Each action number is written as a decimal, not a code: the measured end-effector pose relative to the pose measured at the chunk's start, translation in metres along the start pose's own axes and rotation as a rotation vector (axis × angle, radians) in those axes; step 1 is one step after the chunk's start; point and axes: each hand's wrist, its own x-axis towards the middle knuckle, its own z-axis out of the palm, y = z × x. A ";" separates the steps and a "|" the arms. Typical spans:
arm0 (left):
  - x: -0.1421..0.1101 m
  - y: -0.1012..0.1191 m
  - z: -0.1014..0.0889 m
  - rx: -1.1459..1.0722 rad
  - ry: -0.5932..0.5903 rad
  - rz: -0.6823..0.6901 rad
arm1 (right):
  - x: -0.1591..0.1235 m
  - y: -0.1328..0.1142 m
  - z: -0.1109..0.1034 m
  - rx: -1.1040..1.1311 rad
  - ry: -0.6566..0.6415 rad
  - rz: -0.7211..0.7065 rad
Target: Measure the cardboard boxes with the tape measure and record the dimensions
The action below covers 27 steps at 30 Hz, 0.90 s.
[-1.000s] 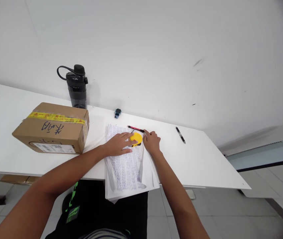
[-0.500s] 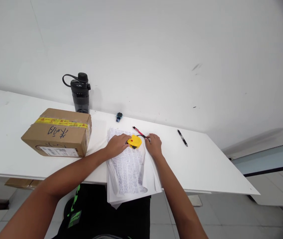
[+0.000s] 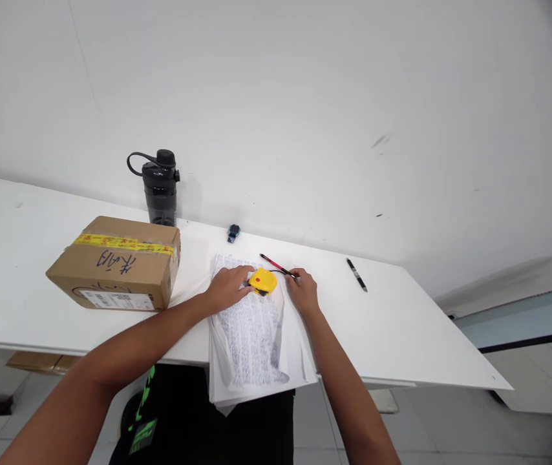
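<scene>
A yellow tape measure (image 3: 263, 281) with a red button rests over a stack of handwritten paper sheets (image 3: 251, 352). My left hand (image 3: 229, 287) grips its left side between thumb and fingers. My right hand (image 3: 302, 289) lies at the right of the stack, fingers curled in at the lower end of a red and black pen (image 3: 274, 263). A thin black cord runs from the tape measure towards those fingers. Whether they also hold the cord, I cannot tell.
On the white table (image 3: 377, 342), a taped cardboard box (image 3: 116, 261) stands left, with a black shaker bottle (image 3: 160, 190) behind it. A dark watch (image 3: 233, 232) lies near the wall, and a black pen (image 3: 356, 274) to the right. The sheets overhang the front edge.
The view has tilted slightly, so everything sits a little lower. The red pen's lower end shows more fully at my right fingers. My left hand remains on the tape measure.
</scene>
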 end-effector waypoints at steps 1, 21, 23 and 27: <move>0.000 0.000 0.000 0.000 0.001 0.005 | 0.000 -0.001 -0.001 0.005 -0.003 0.004; 0.003 0.003 0.000 0.115 0.021 -0.067 | -0.001 -0.006 -0.006 0.187 -0.025 0.133; 0.004 0.001 0.000 0.127 0.042 -0.104 | -0.002 -0.007 -0.005 0.235 -0.006 0.159; 0.005 -0.003 -0.003 0.105 0.070 -0.178 | -0.003 -0.008 -0.007 0.361 0.078 0.216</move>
